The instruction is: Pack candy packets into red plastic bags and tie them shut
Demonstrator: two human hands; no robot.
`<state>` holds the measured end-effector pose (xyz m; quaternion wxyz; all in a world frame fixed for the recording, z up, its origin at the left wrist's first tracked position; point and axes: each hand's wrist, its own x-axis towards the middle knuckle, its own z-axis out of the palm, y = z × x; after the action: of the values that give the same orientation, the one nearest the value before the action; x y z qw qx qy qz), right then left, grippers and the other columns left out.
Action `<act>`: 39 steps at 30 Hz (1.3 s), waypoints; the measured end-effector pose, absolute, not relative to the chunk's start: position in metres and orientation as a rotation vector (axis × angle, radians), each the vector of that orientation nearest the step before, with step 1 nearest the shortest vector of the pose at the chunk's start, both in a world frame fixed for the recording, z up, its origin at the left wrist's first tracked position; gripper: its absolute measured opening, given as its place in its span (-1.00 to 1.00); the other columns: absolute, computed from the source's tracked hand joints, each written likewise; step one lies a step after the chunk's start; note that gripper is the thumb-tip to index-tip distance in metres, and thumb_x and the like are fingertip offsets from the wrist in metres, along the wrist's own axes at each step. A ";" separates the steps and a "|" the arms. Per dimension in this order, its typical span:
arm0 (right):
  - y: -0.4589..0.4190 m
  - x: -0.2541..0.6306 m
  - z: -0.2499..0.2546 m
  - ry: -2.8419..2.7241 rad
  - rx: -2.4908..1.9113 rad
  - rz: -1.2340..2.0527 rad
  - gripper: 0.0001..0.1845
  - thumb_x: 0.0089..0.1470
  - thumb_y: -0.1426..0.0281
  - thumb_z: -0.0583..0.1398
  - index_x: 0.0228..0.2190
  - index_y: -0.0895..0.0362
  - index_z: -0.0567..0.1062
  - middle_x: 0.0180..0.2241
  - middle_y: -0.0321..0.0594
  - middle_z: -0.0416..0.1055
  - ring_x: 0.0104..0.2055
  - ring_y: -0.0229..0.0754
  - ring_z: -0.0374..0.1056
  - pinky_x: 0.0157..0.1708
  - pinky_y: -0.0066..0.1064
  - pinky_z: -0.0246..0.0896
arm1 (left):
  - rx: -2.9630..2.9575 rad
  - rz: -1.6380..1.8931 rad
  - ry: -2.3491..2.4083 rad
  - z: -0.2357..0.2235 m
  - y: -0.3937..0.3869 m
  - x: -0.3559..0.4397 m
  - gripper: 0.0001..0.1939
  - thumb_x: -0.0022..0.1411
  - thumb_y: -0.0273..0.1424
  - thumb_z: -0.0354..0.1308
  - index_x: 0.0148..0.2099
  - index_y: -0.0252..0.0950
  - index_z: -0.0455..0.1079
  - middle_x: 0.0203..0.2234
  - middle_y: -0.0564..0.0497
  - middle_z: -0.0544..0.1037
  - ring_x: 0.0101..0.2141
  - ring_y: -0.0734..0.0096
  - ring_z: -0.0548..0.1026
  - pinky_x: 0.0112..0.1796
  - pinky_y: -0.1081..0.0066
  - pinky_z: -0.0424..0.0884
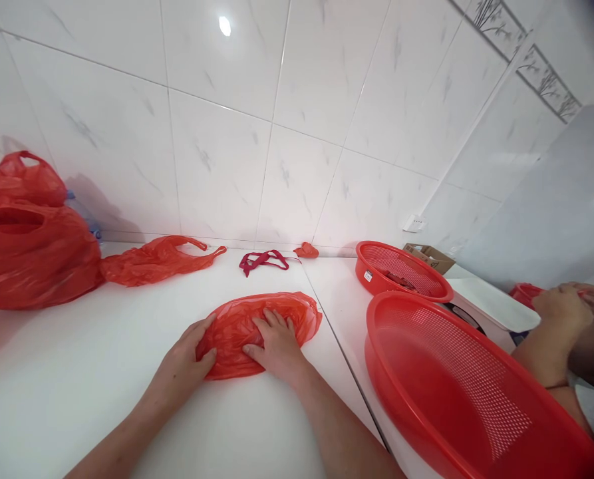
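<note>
A flattened red plastic bag [297, 316] lies on the white counter [77, 392] in front of me. My left hand [184, 359] rests at the bag's left edge, thumb on the plastic and fingers curled at its rim. Pressing flat on top of the bag is my right hand [275, 342], its fingers spread and stretched out.
Full red bags [22, 246] stand at far left, an empty red bag [151, 261] beside them. Dark red straps [263, 260] and a small red wad [306, 251] lie by the tiled wall. Two red perforated basins [456, 392] [401, 269] sit right. Another person's hands [566, 313] work at the right edge.
</note>
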<state>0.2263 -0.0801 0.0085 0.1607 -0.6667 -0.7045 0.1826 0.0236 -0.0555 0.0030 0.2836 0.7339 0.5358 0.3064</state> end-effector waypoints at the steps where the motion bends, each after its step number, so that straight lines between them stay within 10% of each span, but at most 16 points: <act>1: -0.080 0.226 0.008 -2.013 -1.906 0.520 -0.22 0.05 -0.06 0.06 0.21 0.00 0.10 0.32 -0.19 -0.20 0.34 0.00 -0.37 0.25 -0.02 -0.52 | 1.961 0.818 1.433 0.003 -0.056 0.024 -0.37 0.15 -0.27 -0.06 0.28 -0.24 0.05 0.18 -0.05 0.25 0.13 0.18 0.28 0.08 0.23 0.27; 19: -0.081 0.226 0.009 -2.010 -1.907 0.551 -0.24 0.05 -0.04 0.06 0.21 -0.01 0.10 0.32 -0.19 -0.20 0.34 0.01 -0.38 0.25 -0.01 -0.52 | 2.365 0.764 1.514 -0.003 -0.054 0.017 -0.77 0.06 -0.30 0.02 -0.22 -0.23 0.36 -0.11 -0.07 0.45 -0.04 0.12 0.38 -0.10 0.22 0.38; 27: -0.081 0.224 0.011 -1.998 -1.962 0.490 -0.27 0.06 -0.03 0.06 0.19 0.02 0.14 0.30 -0.14 -0.12 0.33 -0.01 -0.29 0.24 -0.01 -0.46 | 2.237 0.692 1.623 0.005 -0.052 0.011 -0.63 -0.01 -0.53 -0.08 -0.13 -0.27 0.34 -0.09 -0.08 0.47 -0.04 0.12 0.40 -0.09 0.23 0.37; 39: -0.084 0.216 0.011 -1.939 -1.886 0.041 -0.34 -0.10 0.21 0.23 0.08 0.00 0.31 0.15 -0.13 0.17 0.18 0.03 0.03 0.16 -0.05 -0.18 | 1.951 0.934 1.543 0.005 -0.058 0.018 -0.55 0.08 -0.36 -0.03 0.04 -0.16 0.35 -0.02 0.05 0.47 -0.11 0.28 0.48 -0.11 0.37 0.41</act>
<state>0.2156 -0.0837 0.0114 0.2165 -0.6805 -0.6998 0.0148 0.0179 -0.0577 0.0047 0.2401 0.7129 0.5637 0.3412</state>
